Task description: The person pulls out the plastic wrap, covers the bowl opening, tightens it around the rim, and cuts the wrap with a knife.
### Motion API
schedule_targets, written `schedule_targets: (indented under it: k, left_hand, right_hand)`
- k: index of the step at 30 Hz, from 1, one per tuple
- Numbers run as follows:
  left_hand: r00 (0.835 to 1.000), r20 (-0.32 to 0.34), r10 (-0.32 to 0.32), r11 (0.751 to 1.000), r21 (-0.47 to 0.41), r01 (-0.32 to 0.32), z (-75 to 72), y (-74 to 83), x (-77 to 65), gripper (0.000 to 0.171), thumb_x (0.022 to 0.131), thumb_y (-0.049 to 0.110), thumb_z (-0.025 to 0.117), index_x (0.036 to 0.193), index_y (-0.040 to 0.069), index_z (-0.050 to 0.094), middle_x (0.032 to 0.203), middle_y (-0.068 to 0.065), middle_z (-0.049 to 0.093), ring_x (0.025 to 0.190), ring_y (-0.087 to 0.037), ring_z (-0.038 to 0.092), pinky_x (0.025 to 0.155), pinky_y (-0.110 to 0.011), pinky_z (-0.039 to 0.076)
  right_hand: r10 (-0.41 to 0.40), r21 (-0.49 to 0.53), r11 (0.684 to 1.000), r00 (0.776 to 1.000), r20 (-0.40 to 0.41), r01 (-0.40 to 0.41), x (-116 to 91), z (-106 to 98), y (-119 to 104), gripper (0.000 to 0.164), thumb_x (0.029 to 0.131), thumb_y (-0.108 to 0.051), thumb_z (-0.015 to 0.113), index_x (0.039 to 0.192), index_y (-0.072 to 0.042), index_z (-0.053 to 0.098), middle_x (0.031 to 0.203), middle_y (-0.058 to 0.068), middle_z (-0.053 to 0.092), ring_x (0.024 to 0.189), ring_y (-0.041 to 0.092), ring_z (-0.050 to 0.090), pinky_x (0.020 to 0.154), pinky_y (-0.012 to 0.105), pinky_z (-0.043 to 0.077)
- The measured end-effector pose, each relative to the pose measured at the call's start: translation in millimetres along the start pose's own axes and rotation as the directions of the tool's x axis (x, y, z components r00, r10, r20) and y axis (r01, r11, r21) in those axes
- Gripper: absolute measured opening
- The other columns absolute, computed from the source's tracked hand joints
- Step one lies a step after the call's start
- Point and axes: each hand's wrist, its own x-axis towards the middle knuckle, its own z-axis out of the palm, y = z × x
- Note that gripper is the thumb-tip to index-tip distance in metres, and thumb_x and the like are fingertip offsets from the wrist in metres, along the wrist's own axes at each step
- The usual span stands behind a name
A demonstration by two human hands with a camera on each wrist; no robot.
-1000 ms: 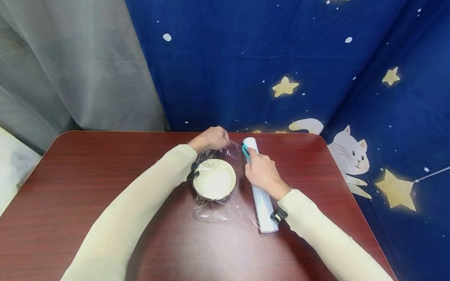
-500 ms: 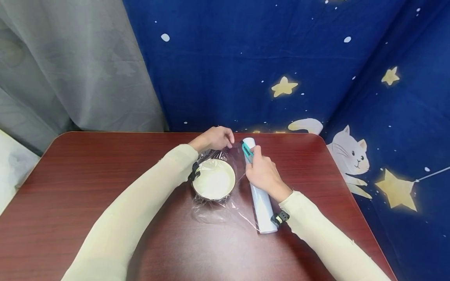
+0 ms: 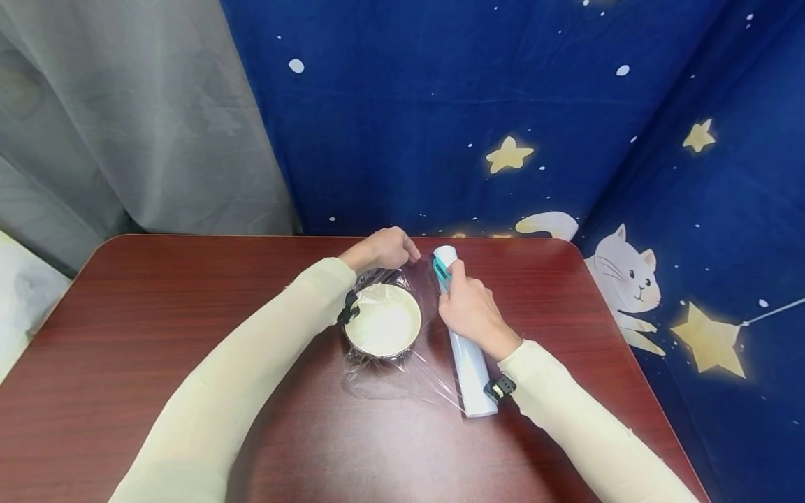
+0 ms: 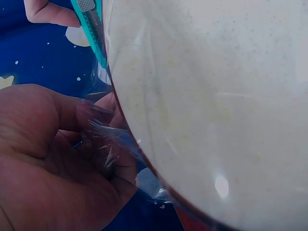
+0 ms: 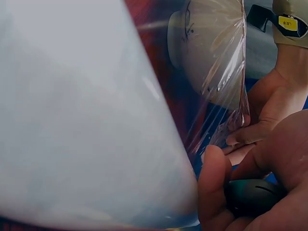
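Observation:
A pale round bowl point(image 3: 385, 321) stands on the table with clear cling film point(image 3: 377, 384) draped over its top and spreading past its rim. Just beyond the bowl, my left hand point(image 3: 385, 248) pinches the film's far edge; the left wrist view shows film point(image 4: 113, 137) bunched between thumb and fingers. My right hand point(image 3: 473, 307) grips a teal box cutter point(image 3: 442, 271) above the cling film roll point(image 3: 472, 370), with the cutter's tip at the roll's far left side. Whether the blade touches the film cannot be seen. Film stretches from the bowl to the roll.
The dark red wooden table point(image 3: 189, 300) has its far edge close behind my left hand. A blue star-patterned curtain point(image 3: 409, 140) and a grey curtain point(image 3: 163, 140) hang behind it. Black straps sit at both wrists.
My left hand's fingers have shifted slightly right and now point toward the roll. The right index finger has lifted a little off the cutter. Bowl and roll have stayed in place.

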Motion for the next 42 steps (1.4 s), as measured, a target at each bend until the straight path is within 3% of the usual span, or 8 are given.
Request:
schedule_targets:
  k: [7, 18, 25, 28, 35, 42]
  left_hand:
    - [1.0, 0.003, -0.001, 1.0, -0.016, 0.001, 0.0, 0.8, -2.7, 0.046, 0.098, -0.004, 0.047, 0.13, 0.004, 0.08, 0.13, -0.006, 0.079, 0.138, -0.025, 0.063, 0.113, -0.034, 0.05]
    - [1.0, 0.0, 0.0, 0.999, -0.034, 0.0, -0.9, 0.5, -3.9, 0.045, 0.1, -0.003, 0.049, 0.133, 0.005, 0.079, 0.133, -0.006, 0.078, 0.145, -0.026, 0.058, 0.119, -0.037, 0.045]
    - [1.0, 0.005, 0.019, 0.999, -0.037, -0.019, -2.1, 3.2, -6.3, 0.053, 0.094, -0.008, 0.045, 0.134, 0.003, 0.078, 0.134, -0.007, 0.077, 0.146, -0.027, 0.057, 0.119, -0.037, 0.045]
    - [1.0, 0.008, 0.011, 0.999, -0.045, -0.011, -1.6, 2.6, -6.1, 0.053, 0.094, -0.008, 0.045, 0.133, 0.003, 0.078, 0.135, -0.007, 0.077, 0.146, -0.027, 0.057, 0.119, -0.038, 0.045]
    - [1.0, 0.016, 0.004, 0.997, -0.073, -0.003, -0.9, -0.7, -4.5, 0.052, 0.094, -0.008, 0.045, 0.133, 0.002, 0.078, 0.134, -0.008, 0.077, 0.144, -0.026, 0.059, 0.117, -0.036, 0.047]
    - [1.0, 0.024, 0.013, 0.995, -0.098, -0.011, -2.2, 1.0, -4.5, 0.052, 0.093, -0.009, 0.044, 0.132, 0.0, 0.078, 0.133, -0.009, 0.078, 0.143, -0.027, 0.059, 0.116, -0.036, 0.048]
  right_hand:
    - [0.007, -0.047, 0.999, 1.0, 0.022, -0.006, -6.7, -11.8, -16.8, 0.031, 0.097, -0.01, 0.06, 0.124, -0.003, 0.047, 0.091, 0.018, 0.067, 0.077, 0.04, 0.069, 0.065, 0.052, 0.057]
    - [0.001, -0.04, 0.999, 1.0, 0.018, 0.0, -6.7, -13.0, -16.4, 0.031, 0.096, -0.01, 0.063, 0.122, -0.004, 0.046, 0.092, 0.018, 0.067, 0.077, 0.04, 0.069, 0.065, 0.053, 0.057]
    - [-0.018, -0.05, 0.999, 1.0, 0.017, 0.019, -4.3, -10.5, -14.2, 0.033, 0.098, -0.007, 0.061, 0.127, -0.001, 0.047, 0.096, 0.022, 0.07, 0.081, 0.042, 0.071, 0.067, 0.055, 0.059]
    - [-0.045, -0.048, 0.998, 0.999, 0.0, 0.045, 3.1, 1.0, 0.5, 0.037, 0.097, -0.008, 0.061, 0.13, -0.001, 0.047, 0.098, 0.025, 0.071, 0.079, 0.042, 0.071, 0.064, 0.056, 0.059]
    - [-0.042, -0.086, 0.996, 0.998, -0.036, 0.039, 28.0, 42.1, 51.8, 0.05, 0.099, -0.02, 0.063, 0.143, -0.008, 0.042, 0.105, 0.014, 0.074, 0.077, 0.031, 0.072, 0.058, 0.053, 0.057]
    - [-0.065, -0.069, 0.996, 0.996, -0.06, 0.06, 33.7, 48.2, 64.0, 0.056, 0.1, -0.017, 0.06, 0.15, -0.01, 0.038, 0.115, 0.02, 0.073, 0.085, 0.038, 0.074, 0.062, 0.055, 0.059]
